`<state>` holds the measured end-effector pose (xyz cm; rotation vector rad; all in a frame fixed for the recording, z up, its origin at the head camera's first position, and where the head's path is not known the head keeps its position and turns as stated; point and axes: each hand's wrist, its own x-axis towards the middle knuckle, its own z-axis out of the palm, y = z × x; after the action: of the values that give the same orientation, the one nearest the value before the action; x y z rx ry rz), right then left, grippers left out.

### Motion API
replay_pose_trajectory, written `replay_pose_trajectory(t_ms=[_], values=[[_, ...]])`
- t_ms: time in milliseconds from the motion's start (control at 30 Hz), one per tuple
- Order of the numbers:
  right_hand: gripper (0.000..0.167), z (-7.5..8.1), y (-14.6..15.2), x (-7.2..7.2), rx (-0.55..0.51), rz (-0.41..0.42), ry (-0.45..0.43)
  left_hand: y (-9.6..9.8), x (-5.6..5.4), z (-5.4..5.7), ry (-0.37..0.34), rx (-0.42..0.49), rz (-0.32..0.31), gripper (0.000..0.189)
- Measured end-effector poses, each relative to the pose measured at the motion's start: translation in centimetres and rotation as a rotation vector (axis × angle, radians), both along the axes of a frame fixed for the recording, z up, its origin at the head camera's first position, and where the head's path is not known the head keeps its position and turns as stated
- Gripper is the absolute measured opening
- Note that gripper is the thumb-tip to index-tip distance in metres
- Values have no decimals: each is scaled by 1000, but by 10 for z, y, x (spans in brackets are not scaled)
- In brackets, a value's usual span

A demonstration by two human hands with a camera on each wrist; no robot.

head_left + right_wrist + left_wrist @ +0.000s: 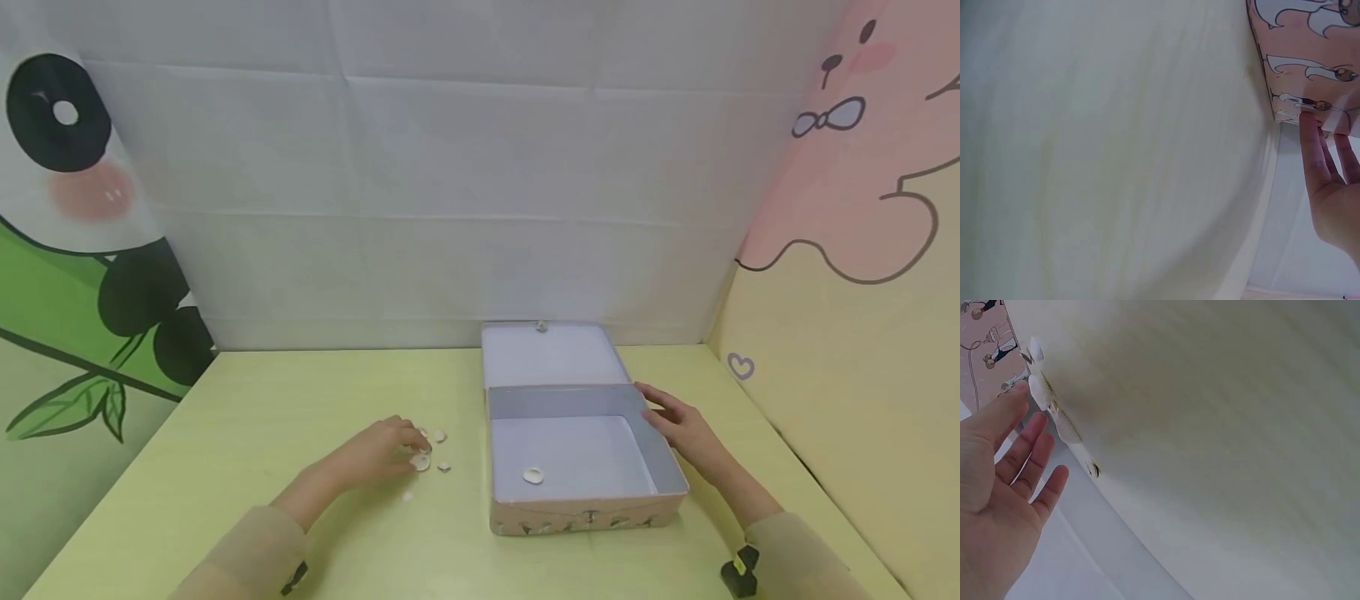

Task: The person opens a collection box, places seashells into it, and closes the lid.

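Several small white seashells lie scattered on the table. My left hand is over them, its thumb and fingertips close to a round shell. Seen from the left wrist, the fingers are apart and loosely bent, with the thumb tip beside a white shell; I cannot tell whether it touches. To the right stands a pink patterned tin box, its lid raised back. One white shell is inside it. My right hand touches the box's right side near the back corner, fingers fairly straight in the right wrist view.
The pale yellow table ends at a white cloth backdrop. A green panel with a cartoon panda borders the left, and a yellow panel with a pink cartoon figure borders the right. A metal clasp sits on the box front.
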<state>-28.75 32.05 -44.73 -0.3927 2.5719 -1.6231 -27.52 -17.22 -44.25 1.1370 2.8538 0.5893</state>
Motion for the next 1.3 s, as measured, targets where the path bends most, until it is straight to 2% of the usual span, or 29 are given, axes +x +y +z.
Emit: replay_pose_trajectory(t_ms=[233, 367, 600, 733, 1000, 1300], values=[[54, -1, -1, -2, -8, 3, -5, 1, 0, -7, 58, -29, -23, 20], [54, -2, -2, -1, -12, -2, -2, 0, -1, -10, 57, -49, -18, 17], [55, -3, -2, -1, -12, -9, 7, 2, -1, -8, 55, -45, -30, 14], [54, -3, -1, 0, -7, -10, 8, 3, 0, -4, 53, -53, -26, 14], [54, -3, -1, -1, 7, -6, 12, 7, 0, 7, 49, -5, -13, 17], [54, -4, 1, -2, 4, 2, 15, 18, -1, 27, 119, 52, -18, 16]])
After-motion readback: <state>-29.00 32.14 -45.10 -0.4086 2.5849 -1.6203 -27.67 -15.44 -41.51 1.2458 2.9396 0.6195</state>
